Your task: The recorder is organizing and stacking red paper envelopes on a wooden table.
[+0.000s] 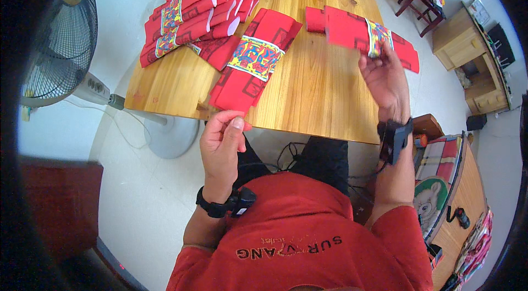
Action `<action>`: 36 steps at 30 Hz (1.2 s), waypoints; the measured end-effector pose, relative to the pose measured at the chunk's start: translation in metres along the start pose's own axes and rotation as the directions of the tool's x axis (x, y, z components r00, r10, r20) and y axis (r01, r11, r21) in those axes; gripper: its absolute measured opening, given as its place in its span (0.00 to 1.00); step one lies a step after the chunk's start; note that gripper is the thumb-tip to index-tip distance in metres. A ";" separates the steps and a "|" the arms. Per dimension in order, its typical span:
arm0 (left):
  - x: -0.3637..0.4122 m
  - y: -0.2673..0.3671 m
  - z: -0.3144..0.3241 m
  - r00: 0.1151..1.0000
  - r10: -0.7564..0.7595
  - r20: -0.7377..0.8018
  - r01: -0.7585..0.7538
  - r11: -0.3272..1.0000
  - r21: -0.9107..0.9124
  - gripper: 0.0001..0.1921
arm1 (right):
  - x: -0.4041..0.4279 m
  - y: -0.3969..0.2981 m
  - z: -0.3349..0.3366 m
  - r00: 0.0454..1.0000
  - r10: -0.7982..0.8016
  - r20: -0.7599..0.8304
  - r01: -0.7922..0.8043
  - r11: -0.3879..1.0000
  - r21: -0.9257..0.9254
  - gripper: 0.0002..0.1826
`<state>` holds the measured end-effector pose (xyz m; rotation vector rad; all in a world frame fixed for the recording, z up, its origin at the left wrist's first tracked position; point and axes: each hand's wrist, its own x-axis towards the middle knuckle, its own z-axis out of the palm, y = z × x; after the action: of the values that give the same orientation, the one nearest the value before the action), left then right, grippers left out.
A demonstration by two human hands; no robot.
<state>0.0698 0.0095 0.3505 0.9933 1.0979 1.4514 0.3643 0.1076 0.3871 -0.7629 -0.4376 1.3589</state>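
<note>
Before me on a wooden table (317, 97) lies a bundle of red printed papers (243, 89) wrapped by a colourful patterned band (255, 58). My left hand (225, 138) is at its near end, thumb and fingers closed together there, just over the table's front edge. My right hand (383, 72) grips a second banded red bundle (346, 27), fingertips at its band; this bundle looks slightly blurred and reaches past the table's right edge. A red folded piece (315, 19) shows partly beneath its left end.
Several banded red bundles (185, 23) are piled at the table's far left. A standing fan (62, 39) is on the left. A dark stool (420, 6) and a wooden desk (470, 52) stand beyond the right side. Cables (291, 151) hang below the table.
</note>
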 end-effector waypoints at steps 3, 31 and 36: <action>0.002 0.000 -0.004 0.999 0.025 -0.029 -0.025 1.000 0.009 0.06 | 0.020 -0.006 0.005 0.978 0.204 -0.051 -0.200 0.978 0.064 0.22; 0.036 -0.004 -0.005 0.947 0.303 0.107 -0.257 0.513 0.819 0.25 | -0.077 0.085 0.022 0.881 0.388 0.271 -0.398 0.917 -0.021 0.15; 0.037 -0.009 -0.009 0.946 0.315 0.075 -0.254 0.576 0.777 0.21 | -0.076 0.088 0.016 0.877 0.372 0.303 -0.396 0.918 0.019 0.15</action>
<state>0.0584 0.0456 0.3406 1.8191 1.7596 1.2398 0.2773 0.0399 0.3471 -0.5988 -0.4757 1.8693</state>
